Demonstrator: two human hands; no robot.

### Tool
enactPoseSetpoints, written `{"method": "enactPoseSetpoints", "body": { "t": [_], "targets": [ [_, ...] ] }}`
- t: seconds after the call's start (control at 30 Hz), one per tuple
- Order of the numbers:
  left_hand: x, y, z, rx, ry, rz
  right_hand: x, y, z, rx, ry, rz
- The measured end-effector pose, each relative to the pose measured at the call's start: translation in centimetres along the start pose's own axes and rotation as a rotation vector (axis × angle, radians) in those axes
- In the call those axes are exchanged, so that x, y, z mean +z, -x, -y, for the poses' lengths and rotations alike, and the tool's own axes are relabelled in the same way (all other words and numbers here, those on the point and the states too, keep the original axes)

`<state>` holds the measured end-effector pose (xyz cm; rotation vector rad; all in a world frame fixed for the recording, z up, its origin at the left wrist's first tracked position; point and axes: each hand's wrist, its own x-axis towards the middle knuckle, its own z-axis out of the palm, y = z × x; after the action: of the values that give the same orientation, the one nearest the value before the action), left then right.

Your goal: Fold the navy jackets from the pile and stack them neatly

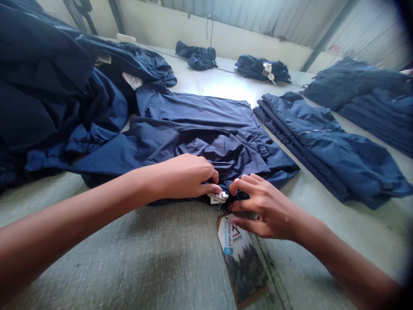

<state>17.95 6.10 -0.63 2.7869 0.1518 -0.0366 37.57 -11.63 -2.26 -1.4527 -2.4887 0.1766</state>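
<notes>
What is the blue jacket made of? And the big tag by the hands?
The navy jacket looks like thin woven nylon or polyester: it has a soft sheen and sharp, crinkly folds. The hang tag looks like printed card, smooth on the front, with a brown cardboard-like edge, though I can't be sure.

A jacket [193, 129] lies spread in the middle of the desk [97, 254], with a small label [218, 197] at its near edge and a hang tag [240, 258] on the desk just before it. A heap of jackets [48, 94] lies to its left. A folded jacket [329, 146] lies to its right, with a stack [364, 94] behind that. Farther back, a bundle [196, 56] and another bundle [263, 69] sit side by side before the wall [206, 26].
</notes>
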Motion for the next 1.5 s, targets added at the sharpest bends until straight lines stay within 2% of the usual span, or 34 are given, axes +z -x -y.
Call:
{"method": "enactPoseSetpoints", "body": {
  "t": [0.1,0.33,0.5,0.7,0.9,1.07,1.17,1.27,1.43,1.5],
  "targets": [
    [-0.1,0.1,-0.1,-0.006,-0.037,0.011,0.0,0.0,0.0,0.012,-0.033,0.027],
    [-0.2,0.2,-0.3,-0.01,-0.044,0.019,0.6,-0.1,-0.1,-0.004,-0.044,-0.019],
    [0.2,-0.1,-0.6,-0.039,-0.049,0.027,1.1,-0.2,-0.6,0.033,0.055,-0.162],
    [0.1,-0.1,-1.2,-0.063,-0.07,0.066,2.2,-0.3,-0.3,0.116,0.155,-0.141],
    [-0.2,0.2,-1.6,-0.047,-0.073,0.011,3.4,-0.6,0.5,0.175,0.193,-0.329],
    [-0.6,0.2,-2.2,-0.011,-0.12,-0.052,3.0,-0.8,0.3,0.17,0.097,-0.491],
    [-0.9,0.1,-2.4,-0.011,-0.126,-0.088,2.7,-0.7,0.2,0.162,0.08,-0.545],
    [-0.8,-0.1,-2.3,-0.002,-0.134,-0.101,2.6,-0.6,0.2,0.162,0.085,-0.534],
    [-0.1,-0.2,-2.0,0.042,-0.141,-0.091,2.7,-0.5,0.2,0.213,0.14,-0.421],
    [0.1,-0.2,-1.8,0.04,-0.128,-0.096,2.8,-0.5,0.3,0.215,0.139,-0.439]
  ]
}}
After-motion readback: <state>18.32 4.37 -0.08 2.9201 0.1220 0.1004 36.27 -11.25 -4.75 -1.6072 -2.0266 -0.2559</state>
